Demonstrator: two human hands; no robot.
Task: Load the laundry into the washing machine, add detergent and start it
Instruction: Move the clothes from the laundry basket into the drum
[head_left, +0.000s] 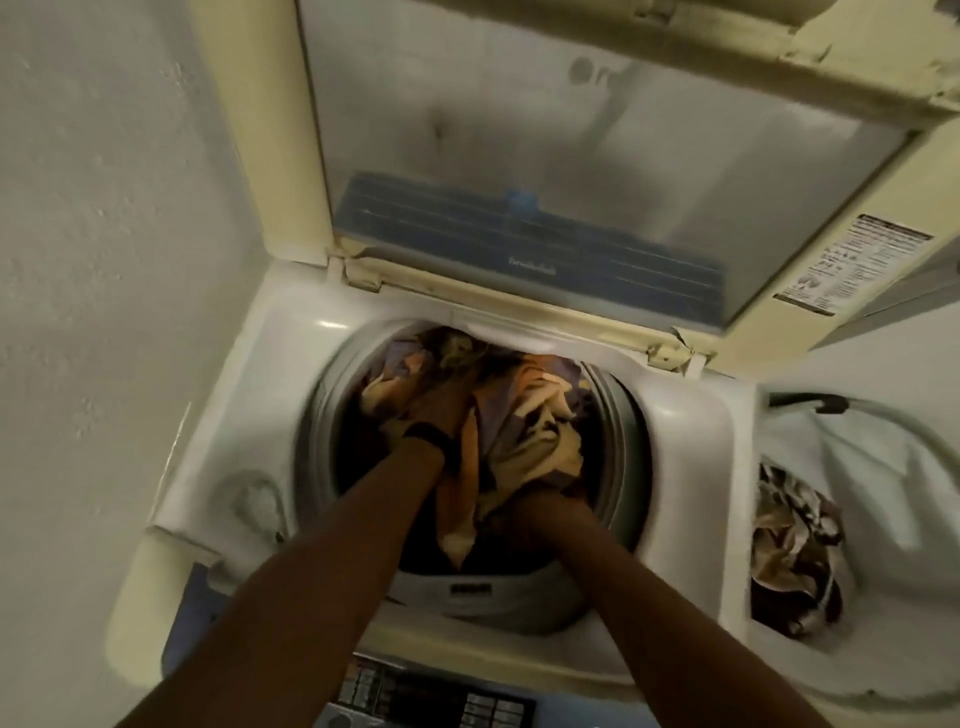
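The top-loading washing machine (691, 441) stands with its lid (571, 156) raised. A bundle of patterned orange, cream and purple laundry (530, 415) fills the mouth of the drum (322, 415). Both my arms reach into it. My left hand (441, 405), with a black band at the wrist, grips the fabric near the drum's middle. My right hand (540, 506) is buried under the cloth at the drum's right, and its fingers are hidden. The picture is blurred by motion.
The control panel (431, 696) lies at the machine's near edge. More patterned cloth (789, 545) lies in a white container (883, 467) to the right. A plastered wall (104, 260) stands close on the left.
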